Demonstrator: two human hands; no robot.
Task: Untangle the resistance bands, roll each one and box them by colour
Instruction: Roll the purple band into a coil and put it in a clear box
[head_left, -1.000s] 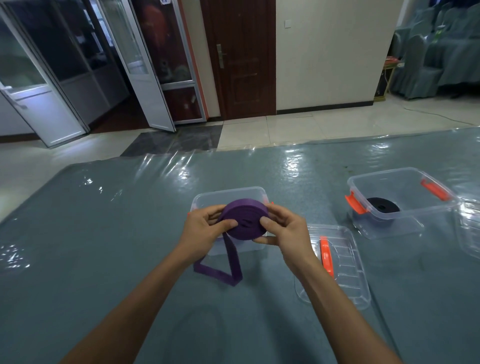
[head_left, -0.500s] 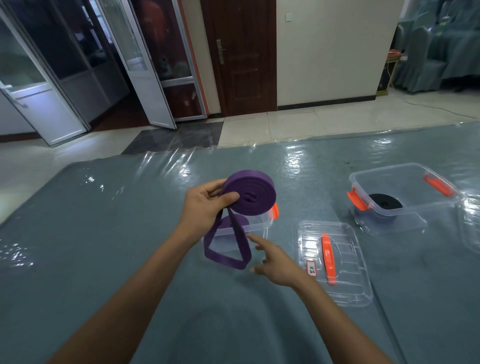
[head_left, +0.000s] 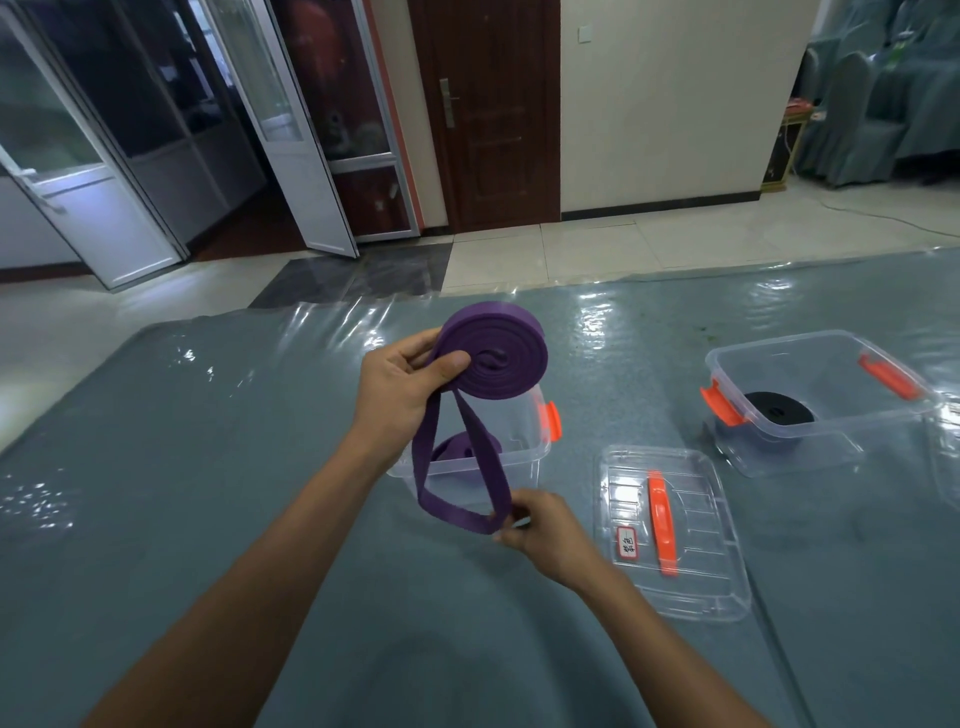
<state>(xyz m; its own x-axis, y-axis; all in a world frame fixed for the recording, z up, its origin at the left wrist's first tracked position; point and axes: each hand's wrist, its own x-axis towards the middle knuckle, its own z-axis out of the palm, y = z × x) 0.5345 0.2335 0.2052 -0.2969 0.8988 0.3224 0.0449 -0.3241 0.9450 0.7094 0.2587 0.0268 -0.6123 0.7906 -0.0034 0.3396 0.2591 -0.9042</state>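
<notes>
My left hand (head_left: 400, 395) grips a purple resistance band (head_left: 493, 358), mostly wound into a flat coil and held up above a clear plastic box (head_left: 519, 457). A loose loop of the band hangs down from the coil. My right hand (head_left: 540, 530) pinches the bottom end of that loop, in front of the box. Inside the box lies another purple roll (head_left: 457, 449), partly hidden by the hanging loop. A second clear box (head_left: 831, 358) at the right holds a black rolled band (head_left: 779, 410).
A clear lid (head_left: 691, 571) with an orange handle and a label lies flat right of my right hand. Both boxes have orange clips. Another clear container edge (head_left: 948, 467) shows at the far right. Plastic film covers the grey-blue table (head_left: 208, 467).
My right hand let go of the coil, dropped below it and took hold of the loop's lower end. My left hand raised the coil a little.
</notes>
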